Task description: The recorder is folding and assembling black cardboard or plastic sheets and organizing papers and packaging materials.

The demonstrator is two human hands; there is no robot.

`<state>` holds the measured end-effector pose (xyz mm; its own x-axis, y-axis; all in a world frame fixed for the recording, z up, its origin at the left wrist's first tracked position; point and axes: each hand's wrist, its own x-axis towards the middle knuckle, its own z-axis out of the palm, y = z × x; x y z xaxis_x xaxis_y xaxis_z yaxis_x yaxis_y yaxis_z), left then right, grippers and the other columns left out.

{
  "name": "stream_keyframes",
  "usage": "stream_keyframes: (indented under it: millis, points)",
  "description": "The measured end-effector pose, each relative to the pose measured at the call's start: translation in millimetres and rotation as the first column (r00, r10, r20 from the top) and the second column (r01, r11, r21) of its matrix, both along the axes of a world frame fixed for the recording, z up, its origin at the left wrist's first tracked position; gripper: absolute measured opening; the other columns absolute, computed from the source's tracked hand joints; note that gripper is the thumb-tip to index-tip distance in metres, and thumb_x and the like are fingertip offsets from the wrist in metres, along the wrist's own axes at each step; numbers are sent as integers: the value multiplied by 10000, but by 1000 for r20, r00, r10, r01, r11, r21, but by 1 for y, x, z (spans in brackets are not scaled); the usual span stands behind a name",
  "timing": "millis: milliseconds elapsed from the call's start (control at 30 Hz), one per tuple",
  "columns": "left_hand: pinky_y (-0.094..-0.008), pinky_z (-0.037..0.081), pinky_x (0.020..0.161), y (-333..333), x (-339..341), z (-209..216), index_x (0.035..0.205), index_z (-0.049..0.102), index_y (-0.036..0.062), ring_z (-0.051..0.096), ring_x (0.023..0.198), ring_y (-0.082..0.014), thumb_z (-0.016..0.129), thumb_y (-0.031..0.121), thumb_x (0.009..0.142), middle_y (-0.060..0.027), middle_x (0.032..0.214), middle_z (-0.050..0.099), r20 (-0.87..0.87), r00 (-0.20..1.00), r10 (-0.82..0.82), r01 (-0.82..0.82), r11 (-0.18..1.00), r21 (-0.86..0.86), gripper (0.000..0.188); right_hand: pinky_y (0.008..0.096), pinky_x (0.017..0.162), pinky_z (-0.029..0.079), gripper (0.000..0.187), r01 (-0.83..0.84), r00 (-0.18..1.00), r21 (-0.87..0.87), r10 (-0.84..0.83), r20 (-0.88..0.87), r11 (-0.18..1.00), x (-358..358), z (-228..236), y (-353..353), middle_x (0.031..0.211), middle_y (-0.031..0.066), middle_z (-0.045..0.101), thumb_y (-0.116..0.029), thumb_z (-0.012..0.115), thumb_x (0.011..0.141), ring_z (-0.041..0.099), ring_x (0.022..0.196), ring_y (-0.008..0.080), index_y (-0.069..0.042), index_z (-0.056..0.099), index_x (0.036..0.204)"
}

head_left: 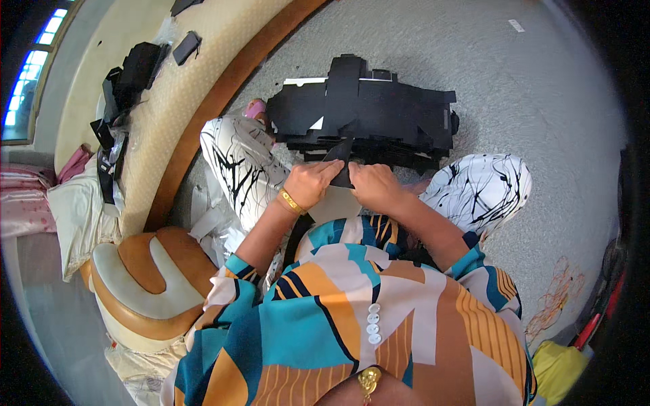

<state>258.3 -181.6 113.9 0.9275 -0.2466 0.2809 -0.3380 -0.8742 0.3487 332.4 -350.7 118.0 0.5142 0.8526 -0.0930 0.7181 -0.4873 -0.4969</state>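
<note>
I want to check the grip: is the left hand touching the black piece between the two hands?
Touching. The head view shows the left hand with its fingertips on the black piece, no gap visible.

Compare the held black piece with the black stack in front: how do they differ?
Size: the held black piece is much smaller than the black stack.

Support: the held black piece is in the left grip and right grip; the black stack sits on the gray floor.

Makeup: the held black piece looks single; the black stack is many overlapping flat pieces.

Shared: black color.
</note>
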Motion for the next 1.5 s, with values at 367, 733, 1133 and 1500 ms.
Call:
stream_keyframes:
  millis: [367, 733, 1133, 1500]
  points:
    - [-325, 493, 532, -19, 5, 23, 807, 567, 61, 622, 651, -225, 496, 116, 726, -92, 725, 615, -321, 947, 16, 104, 930, 351, 121, 417, 573, 497, 156, 13, 991, -88, -1, 131, 996, -2, 6, -5, 697, 187, 621, -122, 520, 715, 630, 634, 317, 0, 581, 792]
    - [-262, 460, 468, -18, 2, 28, 728, 511, 55, 555, 587, -149, 529, 122, 659, -16, 638, 518, -21, 912, -409, 384, 835, 393, 98, 360, 498, 492, 106, -130, 974, -6, 129, 184, 992, -14, 24, -25, 602, 134, 585, -97, 531, 694, 623, 581, 274, 1, 505, 728]
    - [-289, 521, 581, 31, -32, 35, 913, 599, 50, 639, 799, -191, 554, 105, 694, -84, 886, 640, 233, 912, -338, 311, 939, 147, 231, 361, 517, 476, 129, -255, 966, 327, 253, 49, 910, -13, 21, -48, 635, 126, 566, -56, 533, 744, 601, 600, 298, -31, 464, 850]
    - [-319, 516, 645, 28, -42, 30, 1032, 599, 65, 637, 771, -255, 559, -7, 611, -124, 1005, 623, 98, 938, 332, -328, 943, -50, 428, 398, 470, 456, 111, 23, 992, 245, -53, 115, 969, -15, 38, -59, 569, 154, 540, -95, 513, 777, 581, 536, 322, -22, 441, 820]
